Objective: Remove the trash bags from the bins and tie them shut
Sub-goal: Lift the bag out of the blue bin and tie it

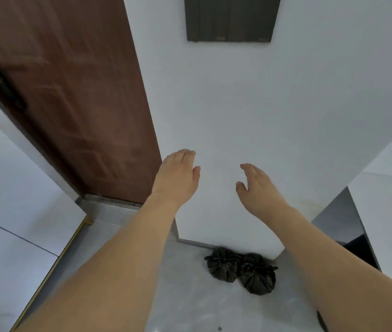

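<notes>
Two small black trash bags lie side by side on the grey floor at the foot of a white wall, both knotted at the top: the left bag [222,267] and the right bag [257,275]. They touch each other. My left hand [178,174] and my right hand [257,185] are raised in front of the white wall, well above the bags, palms facing each other. The fingers of both hands are relaxed and hold nothing. No bin is in view.
A brown wooden door [75,97] stands at the left beside the white wall [250,104]. A dark panel [230,17] hangs high on the wall. White cabinets [10,200] are at the left, and a dark opening [353,238] at the right.
</notes>
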`<state>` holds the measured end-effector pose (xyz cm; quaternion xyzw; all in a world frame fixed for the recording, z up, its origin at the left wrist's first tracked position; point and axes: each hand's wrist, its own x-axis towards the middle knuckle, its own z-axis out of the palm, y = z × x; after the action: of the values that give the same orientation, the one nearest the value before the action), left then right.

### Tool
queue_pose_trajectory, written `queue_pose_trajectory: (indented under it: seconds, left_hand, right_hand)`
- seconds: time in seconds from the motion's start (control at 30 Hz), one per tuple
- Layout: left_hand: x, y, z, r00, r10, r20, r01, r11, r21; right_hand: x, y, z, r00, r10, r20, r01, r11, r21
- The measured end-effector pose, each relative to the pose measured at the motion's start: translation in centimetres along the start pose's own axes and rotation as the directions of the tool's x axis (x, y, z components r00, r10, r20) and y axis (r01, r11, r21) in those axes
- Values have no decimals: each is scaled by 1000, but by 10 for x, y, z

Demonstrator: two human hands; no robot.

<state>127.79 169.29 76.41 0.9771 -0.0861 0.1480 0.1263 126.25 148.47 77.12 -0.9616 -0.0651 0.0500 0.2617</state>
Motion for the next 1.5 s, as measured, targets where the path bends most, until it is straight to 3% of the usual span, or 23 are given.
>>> queue_pose_trajectory:
  seconds: [0.23,0.53,0.8,1.27,1.5]
  left_hand:
    - [-27,-15,-78,993,-89,-82,91,995,30]
    - [-80,-92,-112,979,-180,-99,187,980,67]
    - [-140,-175,-123,930,-358,-84,365,924,110]
    - [-228,-250,-123,735,-661,-154,678,718,156]
    - [-317,-267,-115,559,-798,-225,829,543,133]
  right_hand:
    - [-25,-61,-25,994,-98,-47,97,995,-27]
    - [-38,-140,26,989,-149,6,149,986,-79]
    - [-34,-212,87,958,-274,88,283,952,-116]
    - [-8,-280,179,793,-500,348,551,833,-59]
    - [-26,-320,238,618,-607,499,709,705,-22]
